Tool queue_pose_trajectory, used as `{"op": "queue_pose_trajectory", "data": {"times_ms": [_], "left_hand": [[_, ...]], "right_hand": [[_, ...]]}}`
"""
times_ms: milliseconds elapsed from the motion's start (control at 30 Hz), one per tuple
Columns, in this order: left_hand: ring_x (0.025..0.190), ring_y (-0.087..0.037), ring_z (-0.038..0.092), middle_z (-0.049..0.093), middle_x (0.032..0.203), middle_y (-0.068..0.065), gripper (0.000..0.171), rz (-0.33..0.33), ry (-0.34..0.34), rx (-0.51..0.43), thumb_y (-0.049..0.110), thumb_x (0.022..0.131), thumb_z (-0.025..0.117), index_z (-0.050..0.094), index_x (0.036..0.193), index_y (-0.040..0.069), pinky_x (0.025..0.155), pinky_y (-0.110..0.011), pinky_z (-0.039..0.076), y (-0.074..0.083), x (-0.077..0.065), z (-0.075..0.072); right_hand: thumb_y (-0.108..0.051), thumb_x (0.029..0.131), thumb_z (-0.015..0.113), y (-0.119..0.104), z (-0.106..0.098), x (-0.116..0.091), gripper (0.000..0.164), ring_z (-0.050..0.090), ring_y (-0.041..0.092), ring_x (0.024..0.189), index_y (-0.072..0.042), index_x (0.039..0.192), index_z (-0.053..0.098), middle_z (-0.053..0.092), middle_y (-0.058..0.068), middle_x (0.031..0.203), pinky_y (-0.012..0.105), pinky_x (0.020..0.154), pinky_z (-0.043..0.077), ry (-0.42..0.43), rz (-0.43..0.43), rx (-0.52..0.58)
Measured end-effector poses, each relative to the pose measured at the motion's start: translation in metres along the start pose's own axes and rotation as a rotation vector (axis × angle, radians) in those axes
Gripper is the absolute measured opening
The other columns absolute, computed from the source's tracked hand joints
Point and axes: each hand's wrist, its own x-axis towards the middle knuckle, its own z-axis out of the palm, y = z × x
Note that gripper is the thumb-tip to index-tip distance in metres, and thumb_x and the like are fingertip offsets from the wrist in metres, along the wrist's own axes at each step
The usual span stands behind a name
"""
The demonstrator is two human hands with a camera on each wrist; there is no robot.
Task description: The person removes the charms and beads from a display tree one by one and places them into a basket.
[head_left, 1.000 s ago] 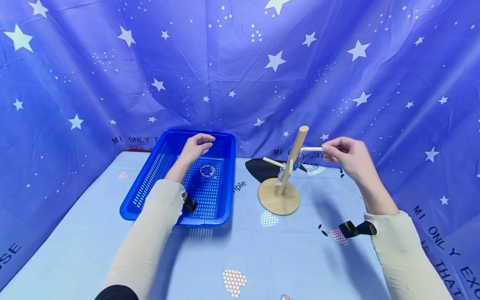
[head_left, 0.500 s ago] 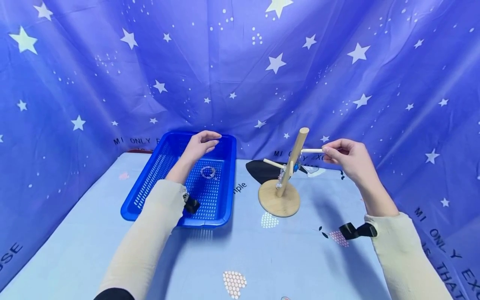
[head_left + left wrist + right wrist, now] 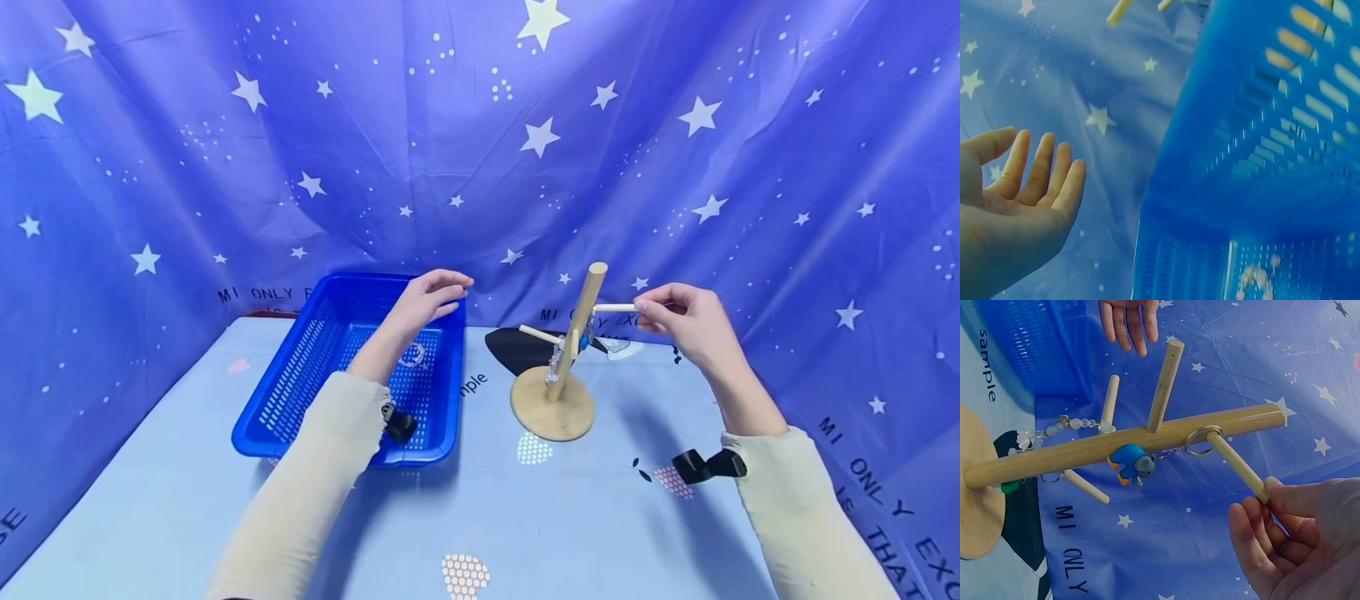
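Observation:
In the head view my right hand (image 3: 686,321) pinches the outer end of a thin peg (image 3: 615,308) on a wooden stand (image 3: 552,408). The right wrist view shows a keychain with a blue figure (image 3: 1132,461), its metal ring looped on that same peg near the post. A beaded bracelet (image 3: 1072,424) hangs on another peg. My left hand (image 3: 426,307), fingers loosely extended, hovers over the far right side of a blue plastic basket (image 3: 251,442) and holds nothing. Inside the basket lies a bead bracelet (image 3: 412,355).
A light blue printed cloth (image 3: 495,517) covers the table. Behind hangs a blue star-patterned curtain (image 3: 450,125). Further down the post, the right wrist view shows another metal ring (image 3: 1052,477) and a green item (image 3: 1010,486), mostly hidden.
My left hand has moved to the right, toward the basket's right rim. The right hand keeps its pinch on the peg. The view has tilted slightly upward.

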Motion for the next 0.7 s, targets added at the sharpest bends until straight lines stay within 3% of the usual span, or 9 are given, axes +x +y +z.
{"op": "queue_pose_trajectory", "data": {"times_ms": [533, 700], "left_hand": [[0.134, -0.027, 0.054, 0.060, 0.140, -0.014, 0.033, -0.016, -0.150, -0.038, 0.027, 0.106, 0.049, 0.061, 0.129, 0.005, 0.116, -0.043, 0.042, 0.010, 0.022, 0.068], [0.133, -0.025, 0.056, 0.061, 0.139, -0.012, 0.043, -0.061, -0.211, 0.012, 0.037, 0.109, 0.036, 0.063, 0.128, 0.008, 0.118, -0.047, 0.039, 0.002, 0.029, 0.082]], "right_hand": [[-0.017, 0.101, 0.058, 0.000, 0.001, 0.001, 0.034, 0.065, -0.005, 0.072, 0.013, 0.117, 0.059, 0.063, -0.019, 0.077, 0.016, 0.074, 0.059, 0.010, 0.012, -0.018], [-0.015, 0.101, 0.058, 0.000, 0.000, 0.003, 0.033, 0.064, -0.006, 0.071, 0.014, 0.117, 0.058, 0.062, -0.022, 0.075, 0.015, 0.073, 0.059, 0.007, 0.012, -0.013]]}}
